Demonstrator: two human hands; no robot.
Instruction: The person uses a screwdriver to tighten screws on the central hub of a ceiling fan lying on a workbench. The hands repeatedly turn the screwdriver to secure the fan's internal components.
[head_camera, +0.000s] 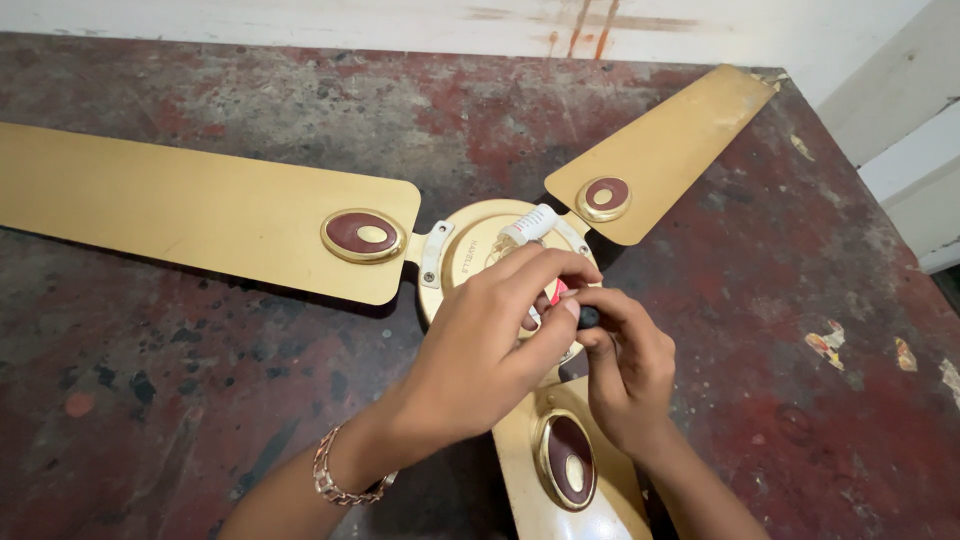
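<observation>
A gold ceiling fan lies flat on a worn dark red table (200, 360), with its round motor hub (470, 245) in the middle. Three gold blades spread out: one to the left (180, 205), one to the upper right (665, 145), one toward me (570, 470). Each blade has a maroon oval ornament. My left hand (480, 350) reaches over the hub, fingers pinched on a small red and white part at the centre. My right hand (625, 365) meets it there, fingertips closed on a small black piece (589, 317). A white cylindrical part (527, 226) sticks out past my left fingers.
A white wall (400, 20) with rust streaks runs along the table's far edge. The table's right edge sits next to a white panel (905, 130). Paint flakes (828, 345) dot the right side of the table. A bracelet (335, 480) is on my left wrist.
</observation>
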